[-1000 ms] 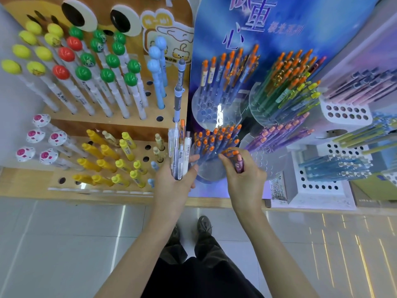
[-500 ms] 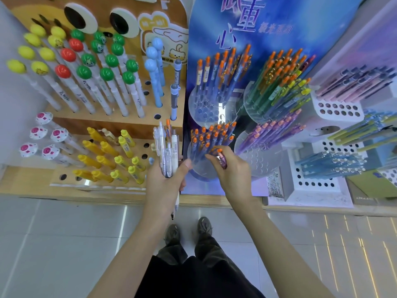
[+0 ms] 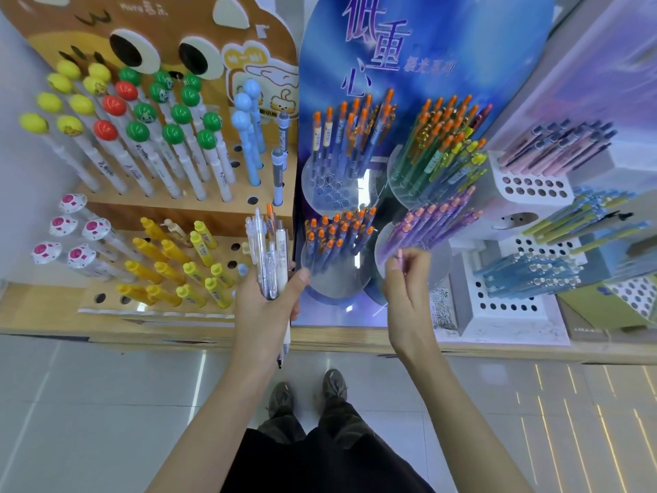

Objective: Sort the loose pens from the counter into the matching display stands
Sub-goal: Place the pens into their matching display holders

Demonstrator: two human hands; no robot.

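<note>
My left hand (image 3: 265,307) grips a bundle of several loose pens (image 3: 268,254), mostly clear and white with one orange-topped, held upright in front of the wooden stand. My right hand (image 3: 407,279) pinches a single purple pen (image 3: 400,257) at the front of the clear round holder of purple pens (image 3: 432,225). Just left of it is the clear holder of blue pens with orange tops (image 3: 336,236). Two higher holders carry more orange-topped pens (image 3: 350,137) and green and yellow pens (image 3: 441,151).
A wooden cartoon-faced stand (image 3: 149,208) at left holds ball-topped, yellow and pink-capped pens, with some free holes. White perforated racks (image 3: 526,186) at right hold pink and blue pens. The counter edge (image 3: 320,345) runs across, above grey floor tiles and my shoes.
My right hand has moved right from the blue orange-topped holder to the purple pen holder, still pinching one pen. My left hand kept the bundle. The camera view shifted slightly.
</note>
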